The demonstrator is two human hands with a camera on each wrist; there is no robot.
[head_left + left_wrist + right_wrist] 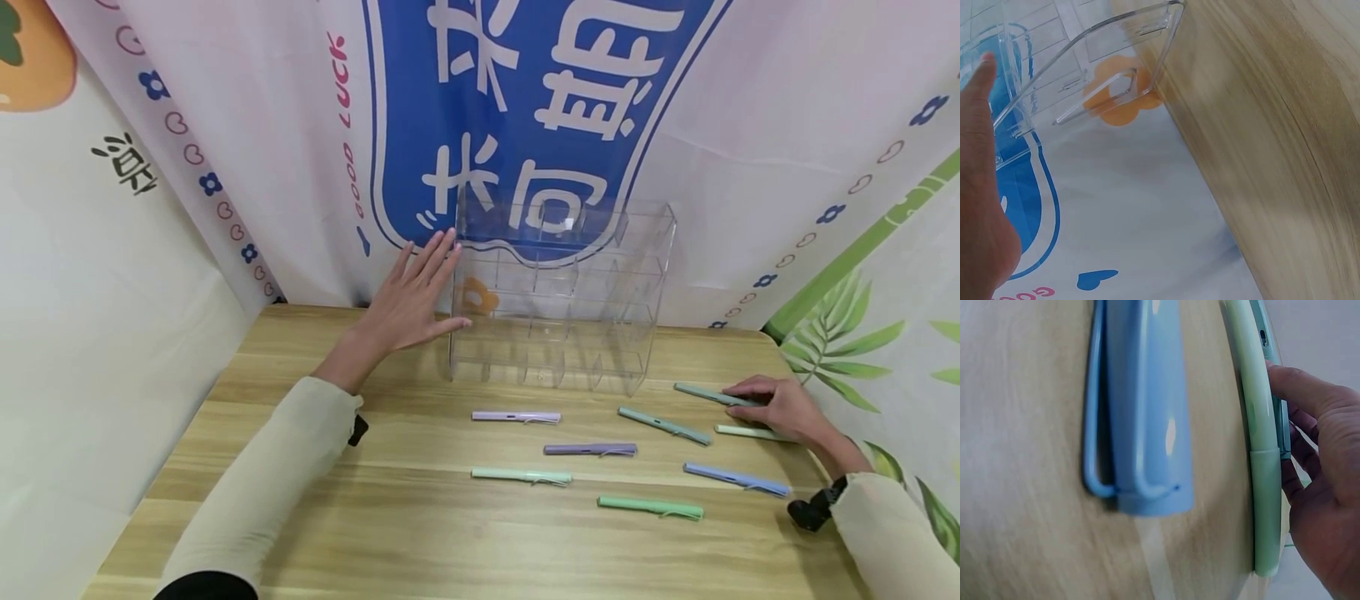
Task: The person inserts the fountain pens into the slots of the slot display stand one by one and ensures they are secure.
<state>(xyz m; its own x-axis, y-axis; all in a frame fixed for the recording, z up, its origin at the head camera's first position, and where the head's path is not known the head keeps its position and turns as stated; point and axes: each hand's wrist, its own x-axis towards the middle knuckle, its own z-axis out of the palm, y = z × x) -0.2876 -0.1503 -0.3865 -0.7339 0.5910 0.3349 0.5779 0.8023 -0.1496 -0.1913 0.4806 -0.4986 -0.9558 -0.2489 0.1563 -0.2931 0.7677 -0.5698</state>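
Observation:
A clear acrylic compartment rack [555, 333] stands upright at the back of the table. Against its left side rests my left hand [412, 300], fingers straight and thumb spread; the left wrist view shows this hand [985, 181] beside the rack's side panel [1104, 94]. At the far right, my right hand [780, 408] pinches a dark teal pen [697, 392] between thumb and fingers. A pale green pen [742, 432] lies just in front of that hand, partly hidden under it. In the right wrist view the blue pen [1147, 412] looms close to the camera.
More capped pens lie spread before the rack: lavender [502, 416], purple [585, 449], mint [517, 476], green [645, 507] and grey-teal [660, 423]. Behind the wooden table [420, 533] hangs a printed cloth [300, 167], close to the rack's back.

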